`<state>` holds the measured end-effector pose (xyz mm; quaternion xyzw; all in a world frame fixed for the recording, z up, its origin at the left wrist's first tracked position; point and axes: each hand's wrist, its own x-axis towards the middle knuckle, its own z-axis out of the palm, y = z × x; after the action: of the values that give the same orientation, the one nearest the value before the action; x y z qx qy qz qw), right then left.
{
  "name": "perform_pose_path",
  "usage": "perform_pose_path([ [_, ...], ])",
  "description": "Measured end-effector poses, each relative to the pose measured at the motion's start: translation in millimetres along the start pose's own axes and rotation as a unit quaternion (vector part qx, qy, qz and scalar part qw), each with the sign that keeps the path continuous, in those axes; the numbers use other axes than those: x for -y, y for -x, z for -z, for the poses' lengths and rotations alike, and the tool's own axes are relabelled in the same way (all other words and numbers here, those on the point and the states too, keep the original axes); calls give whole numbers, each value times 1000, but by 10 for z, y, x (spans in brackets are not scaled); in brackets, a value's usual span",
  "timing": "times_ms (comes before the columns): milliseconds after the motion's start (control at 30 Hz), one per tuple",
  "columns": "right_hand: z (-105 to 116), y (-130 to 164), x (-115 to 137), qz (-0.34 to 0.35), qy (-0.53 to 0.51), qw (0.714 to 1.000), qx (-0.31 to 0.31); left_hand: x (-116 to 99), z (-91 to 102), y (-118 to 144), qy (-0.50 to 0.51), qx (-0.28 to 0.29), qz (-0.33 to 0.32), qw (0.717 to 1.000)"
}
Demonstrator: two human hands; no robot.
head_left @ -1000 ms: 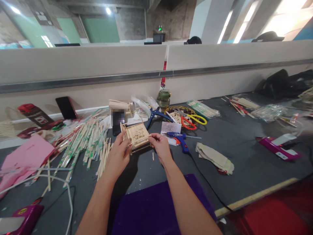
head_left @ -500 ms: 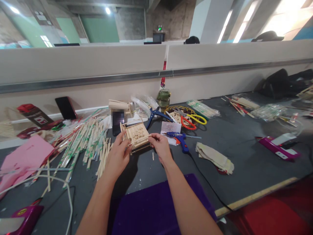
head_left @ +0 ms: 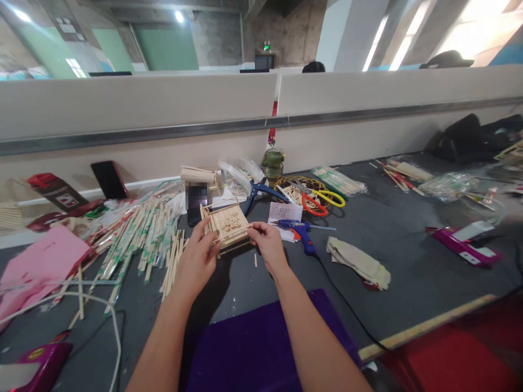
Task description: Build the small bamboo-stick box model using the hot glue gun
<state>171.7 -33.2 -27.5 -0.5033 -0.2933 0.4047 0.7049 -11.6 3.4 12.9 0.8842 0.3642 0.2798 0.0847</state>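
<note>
A small square frame built of thin wooden sticks (head_left: 227, 225) rests on the dark table (head_left: 392, 234) in front of me. My left hand (head_left: 196, 260) grips its near left corner with thumb and fingers. My right hand (head_left: 267, 245) pinches a single thin stick (head_left: 233, 234) that lies along the frame's near edge, its other end by my left fingers. A short loose stick piece (head_left: 255, 259) lies on the table just below my right hand.
A heap of wrapped chopsticks (head_left: 139, 234) spreads at left beside pink paper (head_left: 38, 264). A blue glue gun (head_left: 301, 233), blue pliers (head_left: 261, 191), yellow and red scissors (head_left: 322, 200), a folded cloth (head_left: 359, 264) and a phone (head_left: 195, 202) lie around. A purple mat (head_left: 253, 348) is near me.
Hands and frame stay almost still; the view has shifted very slightly.
</note>
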Motion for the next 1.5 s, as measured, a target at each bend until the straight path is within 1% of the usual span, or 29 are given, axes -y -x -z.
perform_pose_path([
  [400, 13, 14, -19, 3, -20, 1000, 4, 7, -3, 6, 8, 3, 4, 1000],
  [467, 38, 33, -13, 13, -12, 1000, -18, 10, -2, 5, 10, 3, 3, 1000],
  [500, 51, 49, -5, 27, 5, 999, -41, 12, -2, 5, 11, 3, 1, 1000],
  [567, 66, 102, 19, 67, 61, 991, -94, 15, -2, 4, 11, 4, -3, 1000],
  [600, 61, 138, 33, 86, 93, 986, -109, 15, -2, 3, 9, 3, -4, 1000],
  [633, 45, 179, 46, 101, 124, 981, -110, 14, -1, 2, 8, 3, -5, 1000],
  [700, -20, 265, 57, 113, 176, 975, -72, 9, 1, 1, 6, 1, -3, 1000],
  [767, -115, 343, 39, 102, 211, 972, -19, 1, 4, 0, 5, 1, 0, 1000],
  [833, -217, 396, -8, 62, 209, 976, 22, -4, 7, 0, 6, 1, 2, 1000],
  [900, -302, 426, -68, 1, 181, 982, 58, -4, 9, 0, 9, 2, 4, 1000],
  [967, -361, 442, -120, -40, 158, 983, 79, -1, 10, 0, 12, 1, 4, 1000],
  [1033, -395, 453, -153, -44, 155, 984, 73, 2, 10, -1, 15, -1, 1, 1000],
  [1100, -414, 464, -169, -36, 162, 985, 55, 4, 8, -3, 16, -4, -3, 1000],
  [1233, -438, 473, -184, -17, 199, 979, 30, 7, 1, -6, 16, -4, -3, 1000],
  [1400, -463, 461, -189, 18, 275, 961, 24, 13, -2, 0, 12, 3, 2, 1000],
  [1500, -463, 465, -185, 45, 326, 944, 17, 18, -2, 0, 13, 0, -4, 1000],
])
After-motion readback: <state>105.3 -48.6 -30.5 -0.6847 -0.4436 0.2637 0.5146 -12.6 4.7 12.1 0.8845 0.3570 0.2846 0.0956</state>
